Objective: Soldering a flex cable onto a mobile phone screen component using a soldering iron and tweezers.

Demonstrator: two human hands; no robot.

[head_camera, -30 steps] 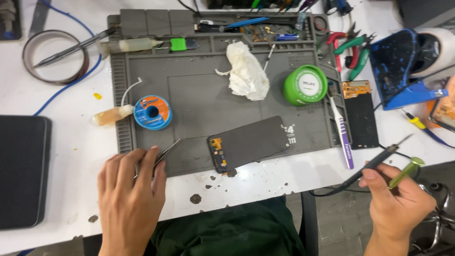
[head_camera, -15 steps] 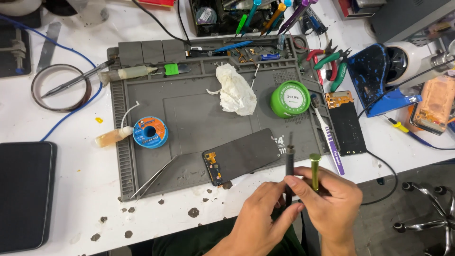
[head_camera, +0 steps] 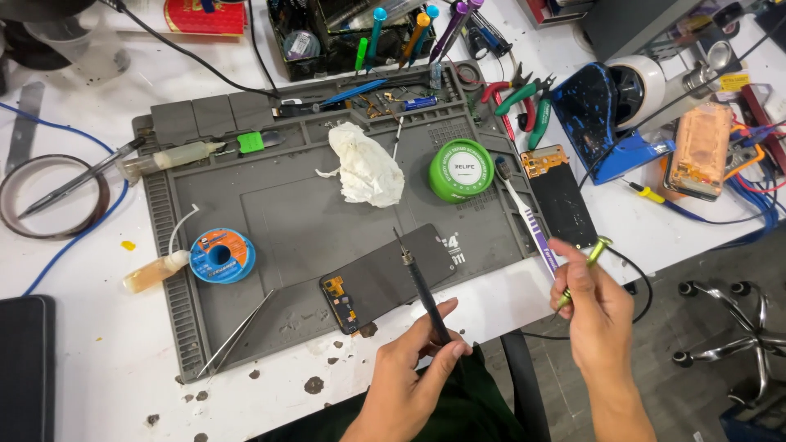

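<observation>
My left hand [head_camera: 409, 376] grips a black soldering iron [head_camera: 419, 282] like a pen, its tip pointing up over a dark phone screen [head_camera: 385, 278] that lies face down on the grey work mat [head_camera: 278, 213]. An orange flex connector shows at the screen's left end. My right hand [head_camera: 594, 311] is off the table's front edge and holds a small green-yellow tool [head_camera: 588, 260]; a black cable runs from near it. Metal tweezers [head_camera: 237, 331] lie on the mat to the left, apart from both hands.
On the mat are a crumpled white tissue [head_camera: 364, 172], a round green tin [head_camera: 461, 169], a blue solder spool [head_camera: 221, 255] and a syringe [head_camera: 168, 155]. A toothbrush [head_camera: 528, 217], second screen [head_camera: 561, 196], pliers [head_camera: 524, 98] and tape roll [head_camera: 49, 196] surround it. A chair base [head_camera: 729, 327] is at the right.
My left hand left the tweezers on the mat and took the soldering iron from my right hand. My right hand now holds only the green-yellow tool and has moved right.
</observation>
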